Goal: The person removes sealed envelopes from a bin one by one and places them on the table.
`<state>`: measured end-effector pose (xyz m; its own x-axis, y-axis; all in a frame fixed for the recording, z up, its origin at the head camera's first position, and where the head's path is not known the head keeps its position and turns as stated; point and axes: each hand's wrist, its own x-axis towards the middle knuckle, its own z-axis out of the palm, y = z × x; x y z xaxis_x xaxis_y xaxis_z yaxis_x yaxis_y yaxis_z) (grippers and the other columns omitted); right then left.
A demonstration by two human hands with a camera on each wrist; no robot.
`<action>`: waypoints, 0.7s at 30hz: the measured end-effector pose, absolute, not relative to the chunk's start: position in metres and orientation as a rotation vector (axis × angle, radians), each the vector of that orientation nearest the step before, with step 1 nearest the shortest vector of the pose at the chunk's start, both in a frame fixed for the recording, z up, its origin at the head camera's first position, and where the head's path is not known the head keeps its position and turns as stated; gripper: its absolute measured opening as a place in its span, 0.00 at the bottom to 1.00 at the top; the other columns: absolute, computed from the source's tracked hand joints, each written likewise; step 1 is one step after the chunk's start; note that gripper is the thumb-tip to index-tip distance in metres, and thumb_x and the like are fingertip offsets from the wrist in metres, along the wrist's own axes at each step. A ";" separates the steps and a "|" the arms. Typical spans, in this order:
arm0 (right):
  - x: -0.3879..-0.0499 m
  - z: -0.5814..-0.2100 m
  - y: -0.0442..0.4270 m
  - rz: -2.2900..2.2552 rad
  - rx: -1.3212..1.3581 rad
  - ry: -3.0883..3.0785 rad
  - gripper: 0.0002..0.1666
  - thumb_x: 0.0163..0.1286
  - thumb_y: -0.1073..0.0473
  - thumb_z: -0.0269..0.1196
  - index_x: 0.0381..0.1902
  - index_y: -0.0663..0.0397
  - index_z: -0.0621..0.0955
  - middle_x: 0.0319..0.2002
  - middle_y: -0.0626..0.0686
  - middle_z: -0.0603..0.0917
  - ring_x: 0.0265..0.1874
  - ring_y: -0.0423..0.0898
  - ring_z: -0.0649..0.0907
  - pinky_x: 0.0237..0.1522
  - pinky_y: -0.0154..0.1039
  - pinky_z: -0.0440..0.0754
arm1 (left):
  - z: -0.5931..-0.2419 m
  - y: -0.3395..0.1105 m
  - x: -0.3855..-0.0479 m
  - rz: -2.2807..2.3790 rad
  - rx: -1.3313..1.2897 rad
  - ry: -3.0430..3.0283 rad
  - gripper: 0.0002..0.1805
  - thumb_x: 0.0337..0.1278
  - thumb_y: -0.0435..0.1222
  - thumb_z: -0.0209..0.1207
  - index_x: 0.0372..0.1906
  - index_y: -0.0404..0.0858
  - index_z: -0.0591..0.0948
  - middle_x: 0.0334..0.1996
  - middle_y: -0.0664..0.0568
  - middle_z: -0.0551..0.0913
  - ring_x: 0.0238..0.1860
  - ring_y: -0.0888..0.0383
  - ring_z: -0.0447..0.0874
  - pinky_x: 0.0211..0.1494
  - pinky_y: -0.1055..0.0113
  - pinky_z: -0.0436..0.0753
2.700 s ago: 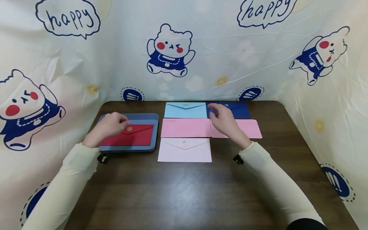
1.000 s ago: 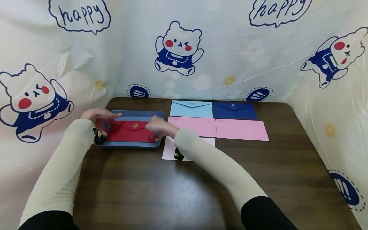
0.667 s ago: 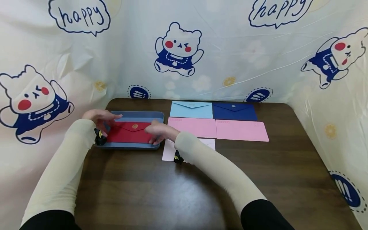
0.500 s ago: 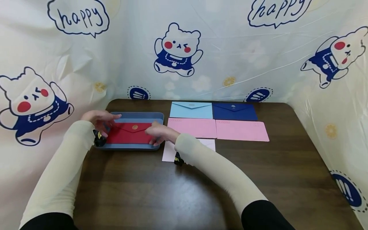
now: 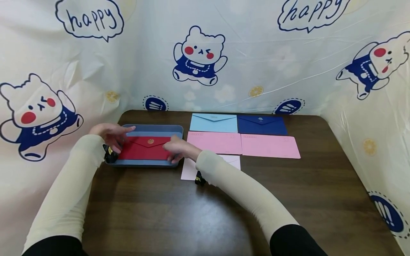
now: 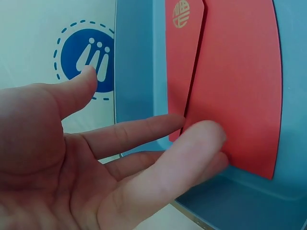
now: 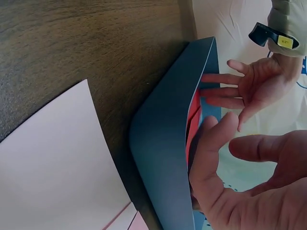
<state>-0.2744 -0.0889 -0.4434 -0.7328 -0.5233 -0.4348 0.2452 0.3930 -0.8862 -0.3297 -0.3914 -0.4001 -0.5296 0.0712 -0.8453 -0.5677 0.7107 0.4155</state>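
Observation:
A red envelope [image 5: 144, 151] with a gold seal lies flap-side up in a blue tray [image 5: 147, 163] on the table's left. At the envelope's left end is my left hand [image 5: 110, 134], its fingers extended and spread; in the left wrist view the fingertips reach over the red paper [image 6: 235, 86]. My right hand [image 5: 179, 147] reaches over the tray's right wall with bent fingers at the envelope's right end. In the right wrist view its thumb and index finger stand apart, nothing visible between them. The other fingers' contact is hidden.
Right of the tray lie a light blue envelope [image 5: 213, 123], a dark blue envelope [image 5: 262, 126], and two pink envelopes, one left [image 5: 214, 142] and one right [image 5: 270, 146]. A pale envelope [image 5: 189, 172] lies partly under my right forearm. A printed curtain [image 5: 250, 60] surrounds the table [image 5: 205, 220].
Since the oldest frame, my right hand has moved left from above the dark blue envelope to the tray. My left hand has shifted left, to the red envelope's end. Both stay almost still over the last second.

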 end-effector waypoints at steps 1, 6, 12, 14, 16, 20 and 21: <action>-0.274 -0.444 -0.089 -1.415 -0.233 1.962 0.15 0.79 0.61 0.59 0.56 0.64 0.70 0.55 0.71 0.81 0.24 0.51 0.83 0.27 0.40 0.86 | -0.400 -0.391 -0.330 0.857 -0.380 1.974 0.49 0.82 0.62 0.37 0.77 0.18 0.55 0.73 0.18 0.54 0.68 0.28 0.73 0.51 0.60 0.87; -0.272 -0.445 -0.091 -1.445 -0.225 2.013 0.09 0.79 0.63 0.57 0.50 0.63 0.72 0.52 0.71 0.82 0.23 0.49 0.81 0.27 0.41 0.86 | -0.402 -0.393 -0.328 0.862 -0.350 1.975 0.49 0.82 0.62 0.38 0.78 0.19 0.54 0.73 0.17 0.55 0.67 0.26 0.74 0.52 0.58 0.86; -0.270 -0.445 -0.092 -1.464 -0.223 2.095 0.19 0.79 0.63 0.57 0.61 0.69 0.69 0.37 0.68 0.83 0.21 0.48 0.80 0.27 0.40 0.87 | -0.403 -0.396 -0.326 0.867 -0.338 1.971 0.49 0.81 0.62 0.39 0.79 0.20 0.53 0.73 0.18 0.54 0.68 0.25 0.71 0.53 0.57 0.86; -0.270 -0.445 -0.092 -1.469 -0.205 2.132 0.28 0.80 0.62 0.56 0.70 0.71 0.62 0.36 0.67 0.84 0.21 0.47 0.80 0.27 0.39 0.86 | -0.403 -0.396 -0.325 0.874 -0.337 1.974 0.49 0.81 0.62 0.39 0.79 0.20 0.53 0.74 0.18 0.54 0.68 0.24 0.70 0.54 0.57 0.86; -0.271 -0.445 -0.092 -1.473 -0.178 2.171 0.36 0.81 0.61 0.56 0.76 0.70 0.55 0.34 0.66 0.84 0.20 0.47 0.80 0.27 0.38 0.86 | -0.404 -0.395 -0.324 0.882 -0.337 1.977 0.49 0.81 0.62 0.40 0.79 0.20 0.53 0.74 0.18 0.54 0.68 0.24 0.70 0.54 0.56 0.85; -0.274 -0.446 -0.093 -1.532 -0.115 2.178 0.33 0.81 0.61 0.56 0.75 0.71 0.59 0.31 0.62 0.82 0.20 0.46 0.79 0.32 0.38 0.87 | -0.405 -0.394 -0.324 0.890 -0.338 1.978 0.50 0.81 0.62 0.40 0.78 0.20 0.53 0.73 0.18 0.53 0.68 0.23 0.70 0.55 0.56 0.85; -0.275 -0.446 -0.093 -1.560 -0.101 2.160 0.29 0.80 0.61 0.56 0.71 0.72 0.64 0.30 0.60 0.81 0.20 0.46 0.78 0.32 0.39 0.87 | -0.405 -0.394 -0.324 0.890 -0.341 1.976 0.49 0.81 0.62 0.40 0.78 0.20 0.53 0.74 0.18 0.53 0.69 0.23 0.69 0.55 0.56 0.85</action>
<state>-0.2748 -0.0931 -0.4462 -0.8865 -0.3257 -0.3289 0.2099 0.3504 -0.9128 -0.3242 -0.3939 -0.4051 -0.5452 0.1082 -0.8313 -0.5512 0.7009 0.4527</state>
